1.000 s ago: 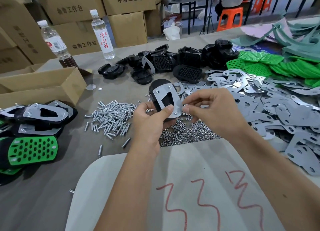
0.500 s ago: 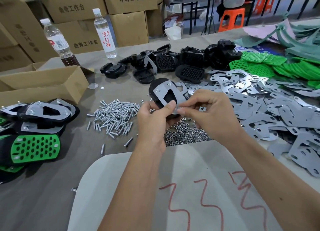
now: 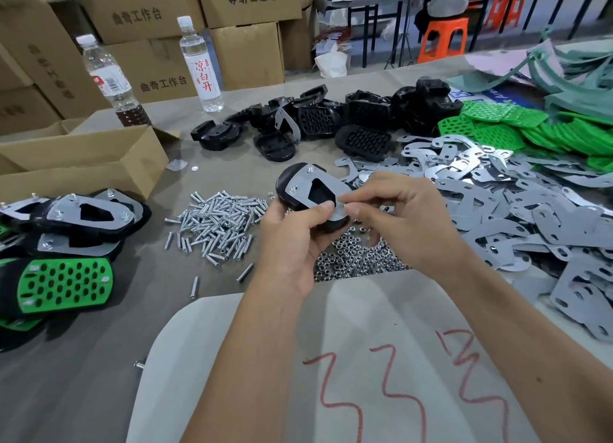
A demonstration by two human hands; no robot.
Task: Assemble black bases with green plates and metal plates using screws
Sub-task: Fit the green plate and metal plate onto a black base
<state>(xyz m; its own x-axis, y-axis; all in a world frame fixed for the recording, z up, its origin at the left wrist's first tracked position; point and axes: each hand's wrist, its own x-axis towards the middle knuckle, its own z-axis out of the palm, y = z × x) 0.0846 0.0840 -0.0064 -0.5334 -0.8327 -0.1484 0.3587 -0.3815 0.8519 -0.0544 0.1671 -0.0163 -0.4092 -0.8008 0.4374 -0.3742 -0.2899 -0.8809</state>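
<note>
The left hand (image 3: 292,240) grips a black base (image 3: 288,185) above the worktop (image 3: 99,359), fingers curled under it and the thumb pressed on top. The base is oval, glossy black, tilted with its far end up. A grey metal plate (image 3: 326,185) lies flat on its upper face, with a dark, roughly triangular cut-out in the middle. Two screw ends with nuts (image 3: 293,188) stick up through the plate at its far end, one at each corner.

The right hand (image 3: 408,220) meets the left thumb at the near end of the plate. Its thumb and forefinger are pinched together there, touching the plate's edge; whatever small part they hold is too hidden to tell.

Just below the fingers lies a heap of small shiny nuts (image 3: 358,260). Left of the fingers is a loose pile of screws (image 3: 215,223), a few strays lying nearer the person. Right of the fingers spreads a wide litter of grey plates (image 3: 530,217), and beyond those a stack of green plates (image 3: 517,134) full of round holes. Beyond the fingers lies a cluster of bare black bases (image 3: 331,124), some showing a honeycomb underside.

Far left of the fingers lie finished pieces (image 3: 66,243): black bases with grey plates screwed on, and one turned over to show its green plate.
</note>
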